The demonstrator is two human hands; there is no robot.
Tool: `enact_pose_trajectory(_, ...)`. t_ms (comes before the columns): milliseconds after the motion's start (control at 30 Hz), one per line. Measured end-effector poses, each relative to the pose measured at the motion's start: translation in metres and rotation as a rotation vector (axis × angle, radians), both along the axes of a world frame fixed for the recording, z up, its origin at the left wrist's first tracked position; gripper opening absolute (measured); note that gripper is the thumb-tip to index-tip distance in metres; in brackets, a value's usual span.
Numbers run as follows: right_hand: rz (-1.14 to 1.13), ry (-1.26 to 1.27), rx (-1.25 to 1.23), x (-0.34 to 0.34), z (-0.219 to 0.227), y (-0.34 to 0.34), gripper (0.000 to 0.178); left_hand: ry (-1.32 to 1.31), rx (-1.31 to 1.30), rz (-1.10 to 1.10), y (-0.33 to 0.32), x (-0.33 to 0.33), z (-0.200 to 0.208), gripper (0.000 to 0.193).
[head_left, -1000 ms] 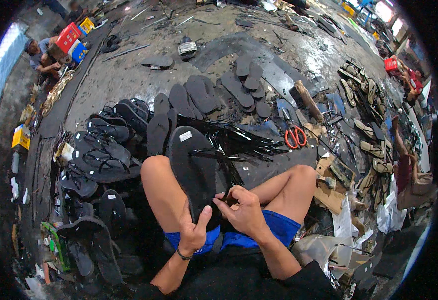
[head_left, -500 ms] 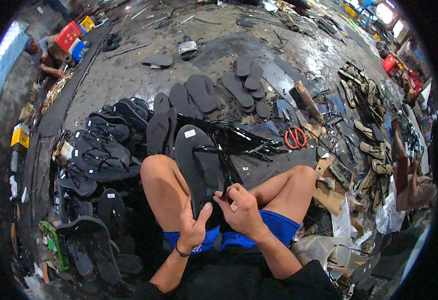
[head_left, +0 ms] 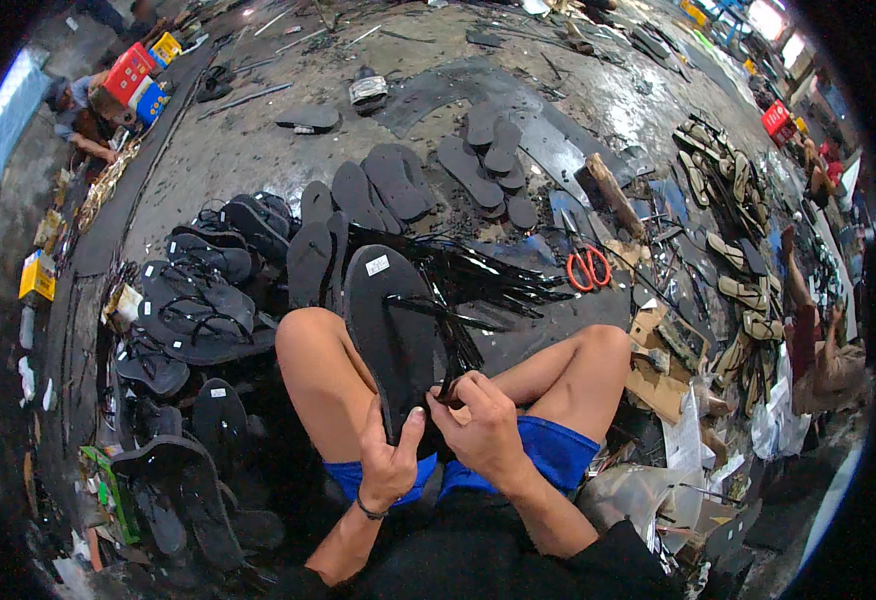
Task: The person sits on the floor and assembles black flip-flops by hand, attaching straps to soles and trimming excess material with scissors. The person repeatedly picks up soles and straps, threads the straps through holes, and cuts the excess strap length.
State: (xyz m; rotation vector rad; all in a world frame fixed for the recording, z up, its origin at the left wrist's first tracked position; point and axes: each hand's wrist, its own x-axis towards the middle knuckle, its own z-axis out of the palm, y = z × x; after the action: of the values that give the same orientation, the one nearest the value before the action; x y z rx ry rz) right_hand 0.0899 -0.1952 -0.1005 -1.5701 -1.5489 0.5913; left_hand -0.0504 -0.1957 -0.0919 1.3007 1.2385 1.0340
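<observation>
A black flip-flop with a white sticker near its toe stands tilted between my knees. My left hand is closed on its heel end, thumb along the near edge. A glossy black strap sticks out from the upper part of the sole. My right hand is closed in a pinch at the sole's lower right edge, fingertips together; a dark strap end appears to run into them, though the grip hides most of it. Just beyond the flip-flop lies a bundle of shiny black straps.
Finished-looking black flip-flops pile up on the left. Loose dark soles lie ahead. Orange-handled scissors and a wooden block are to the right, with tan sandals farther over. Other people sit at both sides.
The flip-flop and my left hand hold nearly the same place. My right fingers have shifted slightly at the sole's edge. The whole view has moved a little.
</observation>
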Motion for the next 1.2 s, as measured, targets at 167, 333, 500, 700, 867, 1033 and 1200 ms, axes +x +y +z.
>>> enact_pose_trajectory(167,0.124,0.417,-0.307,0.023,0.017,0.011,0.017,-0.200,-0.152,0.049,0.001,-0.001,-0.001,0.031)
enact_pose_trajectory(333,0.141,0.248,-0.050,0.013,-0.004,0.006,0.015,-0.199,-0.186,0.001,-0.002,-0.009,-0.014,0.033)
enact_pose_trajectory(500,-0.014,0.937,-0.184,0.040,-0.015,0.013,0.037,0.180,-0.294,-0.386,0.033,-0.059,0.012,0.048)
enact_pose_trajectory(700,0.134,0.493,-0.146,0.073,-0.030,0.017,0.014,0.426,-0.281,-0.776,0.050,-0.096,0.006,0.061)
enact_pose_trajectory(867,-0.412,1.545,-0.208,0.079,-0.033,0.012,0.031,0.284,-0.220,-0.261,0.038,-0.108,0.020,0.041)
enact_pose_trajectory(1033,-0.044,0.452,-0.286,0.038,-0.037,-0.010,0.029,-0.298,-0.355,0.302,0.019,-0.059,0.008,0.021)
enact_pose_trajectory(1200,0.124,0.203,-0.260,0.018,0.001,-0.023,0.018,0.181,-0.170,-0.262,0.005,-0.044,-0.005,0.030)
